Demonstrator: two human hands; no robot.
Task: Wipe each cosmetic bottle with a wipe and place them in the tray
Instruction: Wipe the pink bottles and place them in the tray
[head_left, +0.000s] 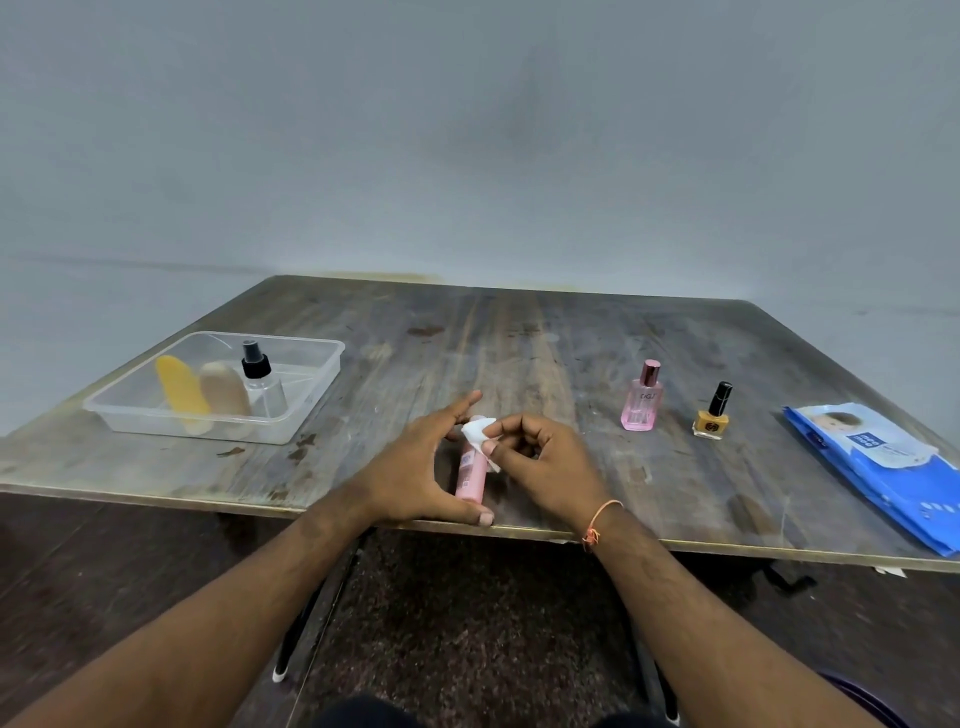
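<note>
My left hand (415, 467) holds a small pink bottle (471, 478) near the table's front edge, thumb under its near end and fingers at its far end. My right hand (540, 457) pinches a white wipe (478, 432) against the bottle's upper part. A clear plastic tray (311, 387) at the left holds a yellow bottle (179, 387), a beige bottle (224, 389) and a clear spray bottle (262, 382) with a black cap. To the right stand a pink perfume bottle (642, 400) and a yellow nail polish (712, 413) with a black cap.
A blue pack of wipes (883, 467) lies at the table's right edge. The worn wooden table (519, 343) stands against a grey wall. Dark floor shows below the front edge.
</note>
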